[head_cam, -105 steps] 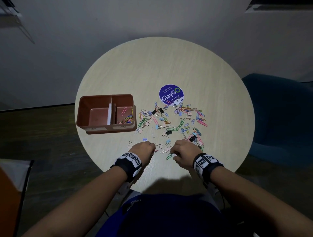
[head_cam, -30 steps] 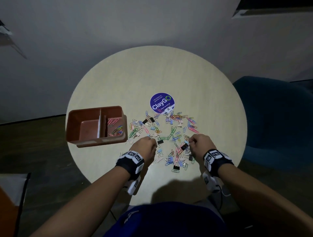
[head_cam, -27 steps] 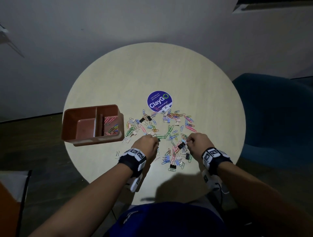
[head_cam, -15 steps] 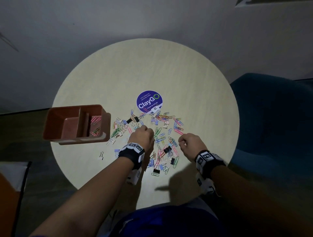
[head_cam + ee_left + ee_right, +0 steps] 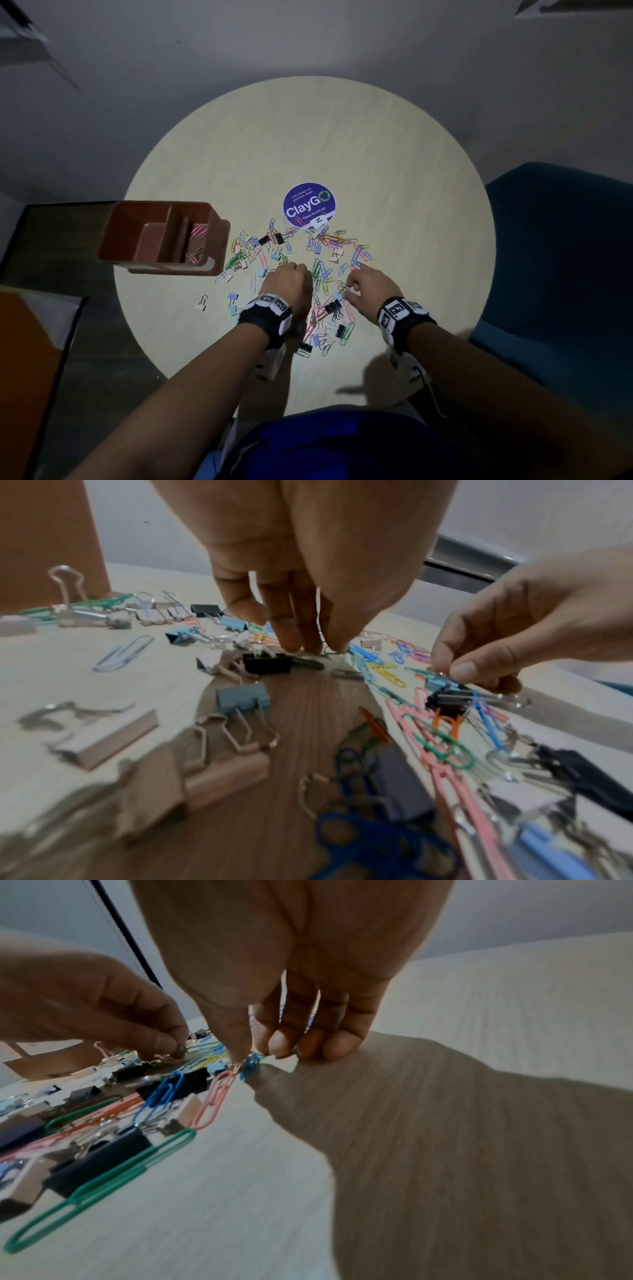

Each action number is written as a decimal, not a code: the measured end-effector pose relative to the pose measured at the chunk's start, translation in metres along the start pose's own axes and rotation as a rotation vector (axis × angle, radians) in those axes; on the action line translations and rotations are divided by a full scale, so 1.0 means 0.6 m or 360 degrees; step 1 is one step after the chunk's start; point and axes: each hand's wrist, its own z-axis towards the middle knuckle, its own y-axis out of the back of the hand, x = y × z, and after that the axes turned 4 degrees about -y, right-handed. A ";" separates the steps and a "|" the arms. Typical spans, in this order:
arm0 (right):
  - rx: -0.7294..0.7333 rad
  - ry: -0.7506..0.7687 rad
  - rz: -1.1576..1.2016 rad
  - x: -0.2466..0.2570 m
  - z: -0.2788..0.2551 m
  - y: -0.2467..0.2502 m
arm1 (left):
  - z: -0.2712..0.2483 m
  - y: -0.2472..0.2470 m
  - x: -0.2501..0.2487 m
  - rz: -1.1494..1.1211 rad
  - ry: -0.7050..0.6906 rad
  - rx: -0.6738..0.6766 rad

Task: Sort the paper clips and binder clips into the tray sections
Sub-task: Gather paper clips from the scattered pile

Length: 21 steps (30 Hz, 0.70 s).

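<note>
**Now: both hands pinching in the pile, tray off to the upper left**

Here I see the tray (image 5: 219, 240) at the left of the head frame, up and left of both hands, so whatever I lift must travel that way; my left hand (image 5: 287, 286) is the nearer one. Its right section already holds some paper clips (image 5: 197, 241); the larger left section looks bare.

The left hand's fingers (image 5: 291, 634) are curled down onto the worktop (image 5: 342, 144), fingertips bunched around a thin silver wire clip (image 5: 327, 650) just beside a black binder clip (image 5: 267, 663). My right hand (image 5: 368, 286) pinches a small blue paper clip (image 5: 251, 1062) between thumb and forefinger at the pile's right edge; its long axis seems to run towards the wrist.

The paper clips are thin, plastic-coated wire loops, slippery and prone to tangling. The binder clips (image 5: 241, 699) are boxy folded metal with springy wire handles, easier to seize.
</note>
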 end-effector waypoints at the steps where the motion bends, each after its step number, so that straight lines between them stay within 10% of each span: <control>1: 0.0006 -0.0014 -0.0002 0.004 0.001 -0.001 | -0.004 0.003 0.000 -0.0103 0.0044 -0.0028; 21: 0.0052 -0.0205 0.0719 -0.016 -0.001 0.012 | -0.005 0.025 0.049 -0.0804 0.0214 -0.0004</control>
